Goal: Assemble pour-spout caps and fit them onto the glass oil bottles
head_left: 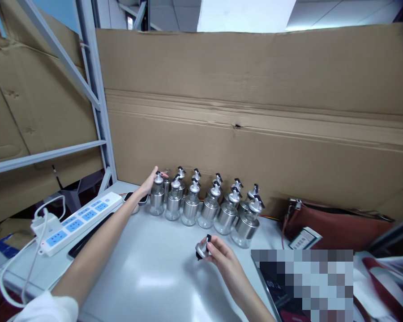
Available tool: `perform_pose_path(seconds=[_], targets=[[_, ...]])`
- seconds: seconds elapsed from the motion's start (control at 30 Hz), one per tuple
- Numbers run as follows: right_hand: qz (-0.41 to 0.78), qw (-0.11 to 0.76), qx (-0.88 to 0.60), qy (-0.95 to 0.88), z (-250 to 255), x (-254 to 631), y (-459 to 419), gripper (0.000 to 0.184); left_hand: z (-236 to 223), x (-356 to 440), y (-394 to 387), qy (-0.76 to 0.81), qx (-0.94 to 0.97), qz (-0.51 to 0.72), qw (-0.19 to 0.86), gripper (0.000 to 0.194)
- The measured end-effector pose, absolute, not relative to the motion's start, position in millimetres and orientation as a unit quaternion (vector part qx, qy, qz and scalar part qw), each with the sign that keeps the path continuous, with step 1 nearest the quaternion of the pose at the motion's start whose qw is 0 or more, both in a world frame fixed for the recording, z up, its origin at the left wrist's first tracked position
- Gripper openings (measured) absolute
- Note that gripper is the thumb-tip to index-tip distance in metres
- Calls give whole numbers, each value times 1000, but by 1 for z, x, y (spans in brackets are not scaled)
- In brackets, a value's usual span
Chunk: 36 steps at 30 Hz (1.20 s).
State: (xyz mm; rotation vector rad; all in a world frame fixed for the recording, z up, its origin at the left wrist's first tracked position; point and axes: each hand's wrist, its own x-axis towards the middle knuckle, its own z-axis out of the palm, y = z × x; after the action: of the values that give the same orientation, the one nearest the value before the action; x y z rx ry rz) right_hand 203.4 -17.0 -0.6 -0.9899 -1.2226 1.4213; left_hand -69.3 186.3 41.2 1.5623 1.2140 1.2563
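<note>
Two rows of glass bottles with metal sleeves stand along the back of the table, most topped by metal caps with black levers. My left hand (149,182) reaches behind the front-left capped bottle (157,197). Its fingers, partly hidden, curl at the top of the back-left bottle (167,184), on which no cap shows. Above the tabletop, nearer to me, my right hand (221,256) pinches a loose metal bottle cap (202,249) by its black lever, thumb and fingers closed. At the right end of the front row stands another capped bottle (246,227).
A white power strip (82,221) with a plugged-in charger and cables lies on the left, beside a dark phone (87,237). Tall cardboard (255,76) closes off the back. On the right are a reddish-brown pouch (336,223) and a dark, partly blurred-out device (272,286).
</note>
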Motion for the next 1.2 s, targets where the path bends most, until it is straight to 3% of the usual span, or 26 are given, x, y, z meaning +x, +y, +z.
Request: perform_pose_path(seconds=[0.17, 0.33, 0.6, 0.67, 0.73, 0.97, 1.2], targets=[[576, 491, -412, -508, -1, 203, -15, 39, 40, -70, 188, 471, 626, 481, 394, 84], [551, 513, -421, -506, -2, 204, -13, 40, 48, -73, 183, 462, 602, 566, 322, 90], [484, 541, -455, -516, -4, 203, -12, 44, 108, -83, 127, 400, 589, 699, 65, 41], [472, 545, -453, -525, -3, 204, -13, 42, 108, -74, 107, 383, 613, 687, -71, 33], [464, 550, -451, -527, -2, 204, -13, 42, 95, -60, 87, 372, 631, 669, -124, 28], [438, 575, -452, -523, -2, 202, -12, 42, 21, -12, 33, 279, 758, 589, -8, 35], [361, 615, -438, -547, 8, 195, -20, 33, -6, 14, 16, 217, 793, 562, 89, 41]])
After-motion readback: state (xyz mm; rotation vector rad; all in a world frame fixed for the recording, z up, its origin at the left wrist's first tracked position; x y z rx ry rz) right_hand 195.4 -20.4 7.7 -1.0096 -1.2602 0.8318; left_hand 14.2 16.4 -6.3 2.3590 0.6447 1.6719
